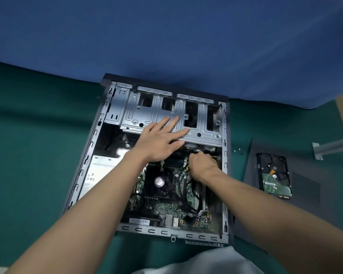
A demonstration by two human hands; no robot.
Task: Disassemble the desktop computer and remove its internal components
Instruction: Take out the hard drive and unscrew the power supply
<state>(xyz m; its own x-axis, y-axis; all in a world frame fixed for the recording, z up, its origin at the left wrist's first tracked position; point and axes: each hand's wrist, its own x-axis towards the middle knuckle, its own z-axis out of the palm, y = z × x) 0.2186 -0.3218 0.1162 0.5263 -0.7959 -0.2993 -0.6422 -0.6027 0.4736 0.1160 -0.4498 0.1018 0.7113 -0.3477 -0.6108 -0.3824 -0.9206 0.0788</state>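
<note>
Grey metal desktop computer case (pixel 166 232) lies on its side, open, on the green counter (pixel 38 135), directly under both hands.

Left hand (pixel 156 141): fingers straight and spread, palm pressed flat on the silver stamped-metal drive cage (pixel 133 113) at the far end of the case.

Right hand (pixel 203 167): just beside the left and nearer the body, reaching inside below the cage edge. Its fingers are curled round the end of a black cable (pixel 179 180). The exact grip point is hidden by the knuckles.

Under the right wrist is the green motherboard (pixel 166 209). Between the forearms is a black round cooler fan (pixel 159 181) with a purple sticker. Beneath the left forearm is the silver box power supply (pixel 99 171).

Right of the right hand, outside the case, a hard drive (pixel 273 175) lies with its green circuit board up on the dark grey flat side panel (pixel 305 190). Small loose screws (pixel 237 150) lie on the counter between the case and the panel.
</note>
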